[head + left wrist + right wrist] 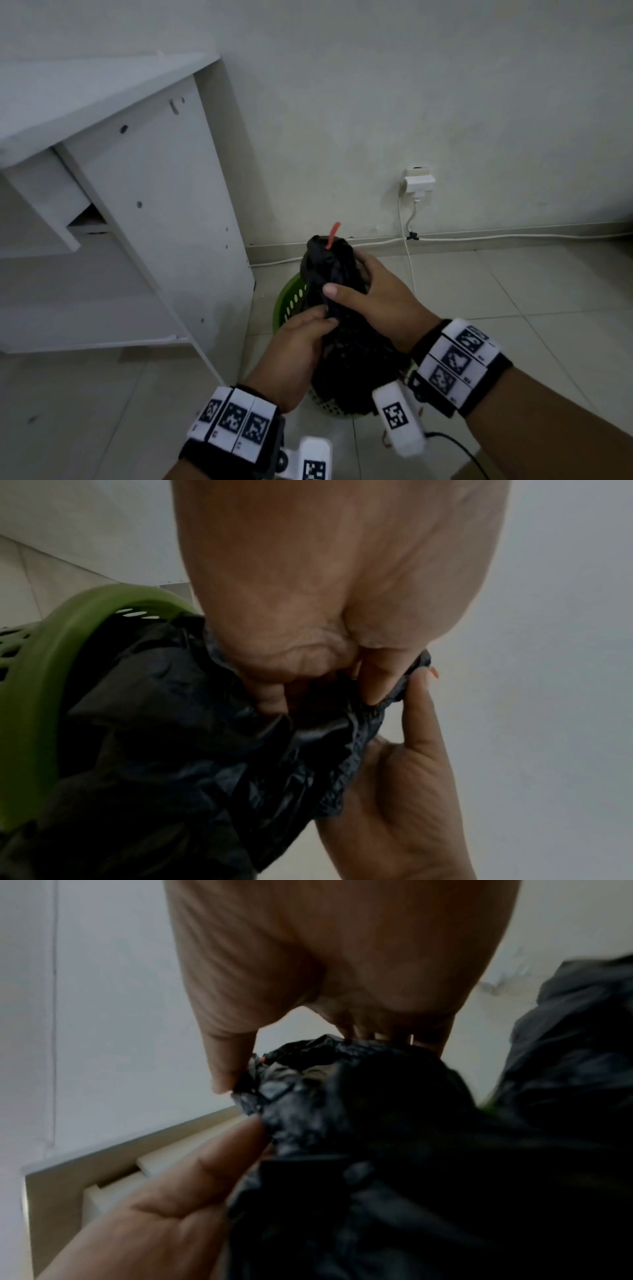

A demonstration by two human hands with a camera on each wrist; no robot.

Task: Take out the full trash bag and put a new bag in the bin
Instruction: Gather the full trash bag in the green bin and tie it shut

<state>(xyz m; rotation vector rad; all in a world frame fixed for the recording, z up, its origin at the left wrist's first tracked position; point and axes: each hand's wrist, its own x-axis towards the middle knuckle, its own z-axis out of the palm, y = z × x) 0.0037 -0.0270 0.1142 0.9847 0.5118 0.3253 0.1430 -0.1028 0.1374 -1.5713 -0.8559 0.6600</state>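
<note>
A full black trash bag (346, 346) sits in a green perforated bin (291, 301) on the tiled floor, its top gathered into a bunch from which a red drawstring (333, 234) sticks up. My left hand (301, 339) pinches a fold of the bag's neck from the left. My right hand (370, 291) wraps round the gathered neck from the right, thumb on the near side. In the left wrist view my fingers (377, 680) pinch the bag's (205, 750) crumpled edge beside the bin's rim (51, 669). In the right wrist view my thumb (226, 1066) and fingers clamp the bag (377, 1123).
A white desk panel (164, 219) stands close on the bin's left. Behind the bin is the wall with a socket and plugged adapter (418, 181). A white cable (407, 246) runs down and along the skirting. Tiled floor (513, 291) lies open to the right.
</note>
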